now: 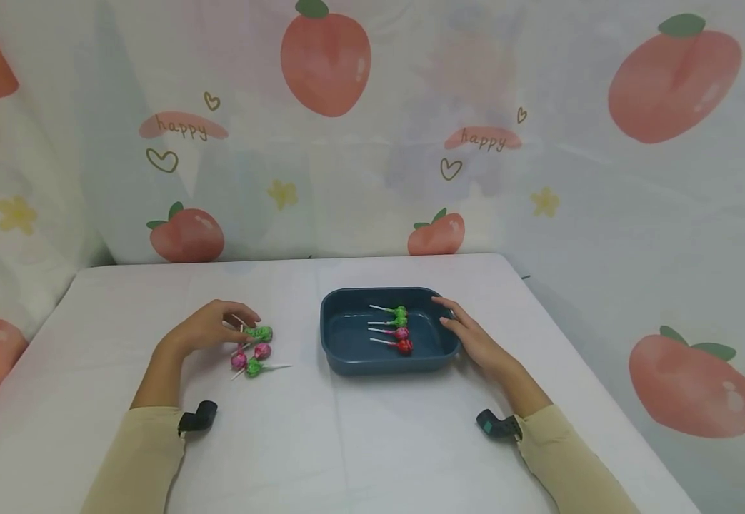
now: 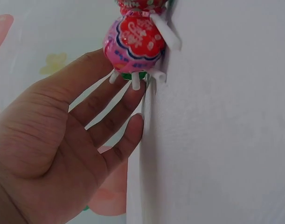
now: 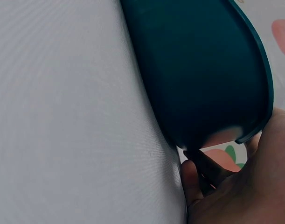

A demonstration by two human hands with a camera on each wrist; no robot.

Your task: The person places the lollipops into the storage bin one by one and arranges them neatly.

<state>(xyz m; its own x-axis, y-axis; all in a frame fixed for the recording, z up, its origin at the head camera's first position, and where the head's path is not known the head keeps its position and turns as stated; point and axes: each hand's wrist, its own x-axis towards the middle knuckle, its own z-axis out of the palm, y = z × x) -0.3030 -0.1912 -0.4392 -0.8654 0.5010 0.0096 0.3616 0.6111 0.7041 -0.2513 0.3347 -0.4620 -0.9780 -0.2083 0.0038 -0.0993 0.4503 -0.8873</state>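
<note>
My left hand (image 1: 208, 328) reaches down over a small pile of lollipops at the left, thumb and fingers bent around a green lollipop (image 1: 261, 333). Beside it lie pink lollipops (image 1: 262, 350) and another green lollipop (image 1: 253, 368) with its stick pointing right. Up close in the left wrist view, a pink-and-red lollipop (image 2: 135, 44) hides the fingertips. My right hand (image 1: 475, 339) holds the right end of a dark blue rectangular tray (image 1: 346, 364), fingers over its rim. Inside the tray, several lollipops (image 1: 401, 333) in green, pink and red lie in a column, sticks to the left.
A white cloth covers the table (image 1: 269, 442). Behind it hangs a backdrop (image 1: 372, 185) printed with peaches, hearts and flowers. Black wrist cameras (image 1: 200, 417) sit at both sleeve cuffs.
</note>
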